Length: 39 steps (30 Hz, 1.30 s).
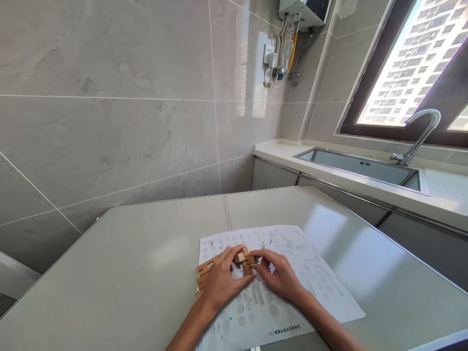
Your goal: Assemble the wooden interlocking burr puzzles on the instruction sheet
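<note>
A small cluster of interlocking wooden puzzle blocks sits between my two hands, above the printed sheet. My left hand grips it from the left, with the thumb along its near side and the fingers over its far side. My right hand pinches its right side between thumb and fingers. Several flat wooden pieces with dark marks lie just left of my left hand, which partly covers them. Beneath everything is a large white instruction sheet printed with small diagrams and text.
The sheet lies on a pale, glossy table with a seam across it. Behind stands a grey tiled wall. To the right, a counter holds a sink and a curved faucet. A wall-mounted heater hangs in the corner.
</note>
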Motion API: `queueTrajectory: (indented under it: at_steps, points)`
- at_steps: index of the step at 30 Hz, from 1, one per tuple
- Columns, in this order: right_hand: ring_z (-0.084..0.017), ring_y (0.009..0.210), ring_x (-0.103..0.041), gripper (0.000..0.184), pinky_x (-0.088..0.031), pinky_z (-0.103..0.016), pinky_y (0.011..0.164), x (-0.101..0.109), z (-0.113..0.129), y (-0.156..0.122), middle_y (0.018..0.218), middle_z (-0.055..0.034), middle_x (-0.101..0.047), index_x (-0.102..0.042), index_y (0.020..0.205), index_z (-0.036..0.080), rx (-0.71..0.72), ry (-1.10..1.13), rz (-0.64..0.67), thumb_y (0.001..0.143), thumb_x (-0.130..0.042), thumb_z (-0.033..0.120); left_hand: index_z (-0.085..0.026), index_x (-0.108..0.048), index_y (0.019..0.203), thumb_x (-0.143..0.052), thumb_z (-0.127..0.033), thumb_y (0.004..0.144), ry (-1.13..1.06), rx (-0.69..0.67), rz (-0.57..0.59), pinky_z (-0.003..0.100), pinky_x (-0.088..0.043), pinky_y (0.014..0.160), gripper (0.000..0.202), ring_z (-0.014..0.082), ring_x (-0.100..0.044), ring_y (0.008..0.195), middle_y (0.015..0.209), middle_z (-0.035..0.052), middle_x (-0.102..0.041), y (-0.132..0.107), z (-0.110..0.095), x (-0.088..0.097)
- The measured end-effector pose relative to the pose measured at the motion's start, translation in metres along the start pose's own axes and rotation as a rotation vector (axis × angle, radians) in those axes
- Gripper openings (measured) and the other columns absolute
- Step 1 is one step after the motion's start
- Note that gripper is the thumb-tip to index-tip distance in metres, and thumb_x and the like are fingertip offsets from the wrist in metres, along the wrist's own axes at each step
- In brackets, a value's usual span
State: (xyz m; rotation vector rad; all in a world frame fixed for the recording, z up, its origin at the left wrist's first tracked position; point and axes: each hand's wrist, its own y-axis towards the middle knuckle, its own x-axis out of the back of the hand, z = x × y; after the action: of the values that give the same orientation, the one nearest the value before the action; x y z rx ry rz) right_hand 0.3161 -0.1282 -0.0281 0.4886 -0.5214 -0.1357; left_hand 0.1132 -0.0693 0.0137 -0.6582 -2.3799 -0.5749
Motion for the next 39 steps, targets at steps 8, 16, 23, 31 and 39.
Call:
queueTrajectory:
  at_steps: [8, 16, 23, 31, 39]
  points:
    - [-0.017, 0.065, -0.061, 0.02, -0.047, -0.027, 0.056, -0.004, 0.004, 0.0, 0.091, -0.0032, -0.074, -0.072, 0.115, 0.027, -0.07, 0.06, 0.02, 0.097, -0.066, 0.03, -0.032, -0.064, 0.133, -0.077, -0.028, 0.085, -0.033, -0.019, 0.01, 0.037, -0.055, 0.088, 0.051, 0.0202, -0.066, 0.085, 0.117, 0.0007, -0.074, 0.0, -0.002, -0.001]
    - [-0.015, 0.055, -0.052, 0.04, -0.042, -0.027, 0.056, -0.006, 0.002, 0.005, 0.064, 0.0051, -0.057, -0.06, 0.129, 0.021, -0.257, 0.27, 0.029, 0.11, -0.044, 0.052, -0.028, -0.063, 0.138, -0.082, -0.028, 0.078, -0.229, 0.151, -0.029, 0.04, -0.058, 0.093, 0.064, 0.0227, -0.07, 0.096, 0.125, 0.0064, -0.073, 0.001, -0.001, -0.003]
    - [-0.012, 0.052, -0.046, 0.04, -0.036, -0.026, 0.053, -0.004, 0.005, 0.008, 0.064, 0.0065, -0.052, -0.059, 0.099, 0.022, -0.293, 0.425, 0.103, 0.106, -0.052, 0.06, -0.025, -0.058, 0.145, -0.084, -0.027, 0.078, -0.487, 0.166, 0.037, 0.041, -0.06, 0.099, 0.071, 0.026, -0.072, 0.113, 0.138, 0.0111, -0.069, 0.001, 0.004, -0.007]
    - [-0.01, 0.047, -0.031, 0.05, -0.027, -0.024, 0.048, -0.003, 0.002, 0.005, 0.055, 0.0091, -0.043, -0.044, 0.075, 0.024, -0.371, 0.631, 0.184, 0.104, -0.054, 0.063, -0.032, -0.056, 0.15, -0.078, -0.022, 0.083, -0.344, 0.076, 0.098, 0.045, -0.053, 0.111, 0.071, 0.0275, -0.066, 0.126, 0.146, 0.0064, -0.066, -0.003, -0.007, 0.001]
    - [-0.008, 0.041, -0.028, 0.049, -0.025, -0.023, 0.044, -0.007, -0.005, 0.008, 0.05, 0.0095, -0.041, -0.05, 0.071, 0.022, -0.49, 0.869, 0.107, 0.098, -0.065, 0.06, -0.035, -0.052, 0.153, -0.078, -0.027, 0.085, -0.286, 0.108, 0.057, 0.044, -0.054, 0.105, 0.073, 0.024, -0.069, 0.11, 0.137, 0.0051, -0.07, -0.003, -0.004, -0.002]
